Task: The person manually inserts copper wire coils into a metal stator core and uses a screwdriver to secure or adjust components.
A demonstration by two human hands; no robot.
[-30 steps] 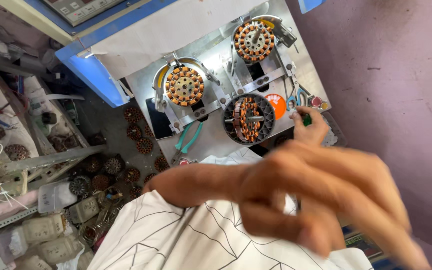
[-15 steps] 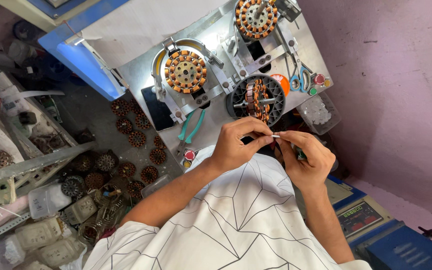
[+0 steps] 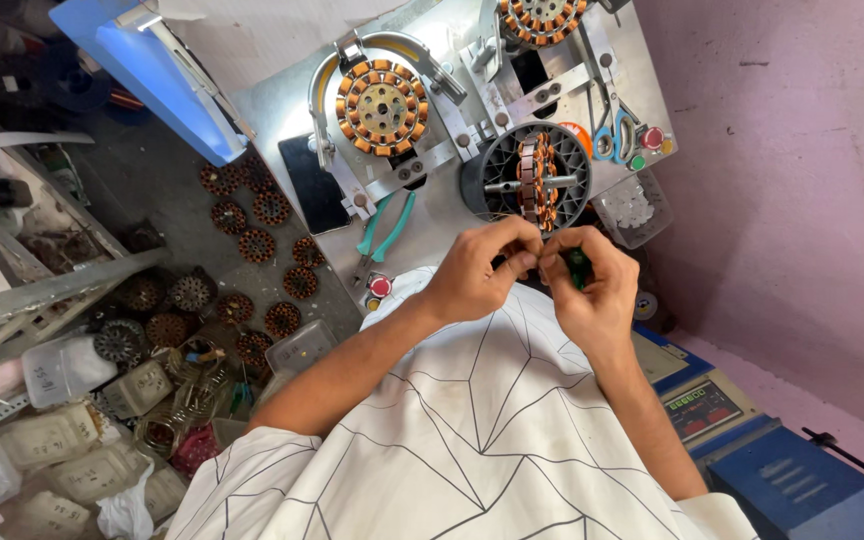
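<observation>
Now both hands, left [image 3: 482, 270] and right [image 3: 592, 290], sit lower, right grip clenching a green tool [image 3: 577, 266].

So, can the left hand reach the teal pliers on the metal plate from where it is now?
Probably yes. The left hand is just right of the teal pliers, and the metal plate between them looks bare.

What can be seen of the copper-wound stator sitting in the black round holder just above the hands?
The stator stands on edge inside a black ribbed round holder on the grey metal panel, so only its rim faces the camera. Its teeth carry orange-copper windings separated by pale slots. A metal shaft runs across through its middle. The left hand and right hand meet just below it with fingertips pinched together; whether they touch the stator or a wire from it cannot be told.
</observation>
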